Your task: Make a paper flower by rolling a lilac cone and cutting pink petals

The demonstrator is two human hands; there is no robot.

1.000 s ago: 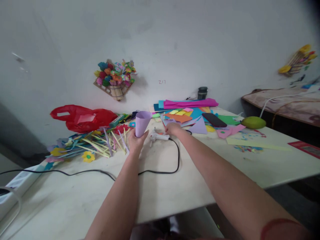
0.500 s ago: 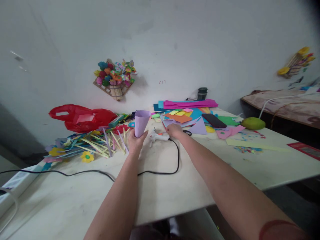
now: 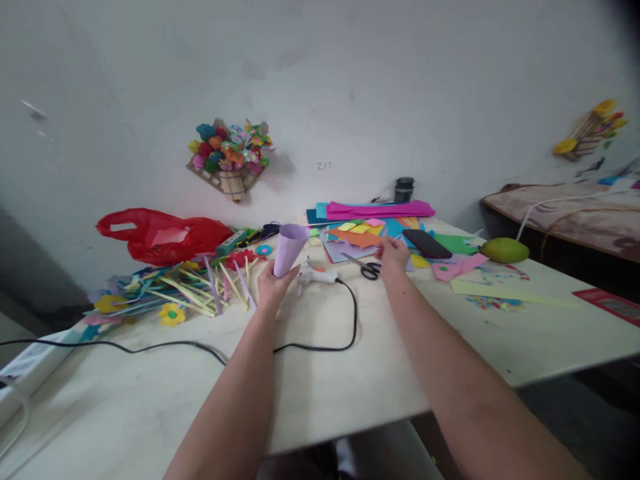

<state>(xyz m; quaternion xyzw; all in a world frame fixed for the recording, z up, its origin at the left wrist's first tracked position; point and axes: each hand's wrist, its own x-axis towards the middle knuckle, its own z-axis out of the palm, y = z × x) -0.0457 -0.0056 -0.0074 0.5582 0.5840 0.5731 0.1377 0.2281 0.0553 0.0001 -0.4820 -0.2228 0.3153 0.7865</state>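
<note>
My left hand (image 3: 271,285) is closed round the narrow end of a lilac paper cone (image 3: 289,247), held upright with its wide mouth up. A white glue gun (image 3: 316,275) lies on the table just right of that hand, with its black cord (image 3: 350,327) looping toward me. My right hand (image 3: 393,253) rests farther right at the edge of the coloured paper sheets (image 3: 357,237). Black-handled scissors (image 3: 367,268) lie just left of it. Its fingers point away from me and are mostly hidden.
A red plastic bag (image 3: 163,235) and a heap of paper strips and paper flowers (image 3: 175,293) lie at the left. A dark phone (image 3: 427,243), a green fruit (image 3: 505,251) and a pale green strip (image 3: 505,289) are at the right. A paper flower basket (image 3: 230,160) hangs on the wall.
My right hand has left the glue gun and moved right to the paper sheets, uncovering the scissors. The left hand keeps the cone, now tilted slightly right.
</note>
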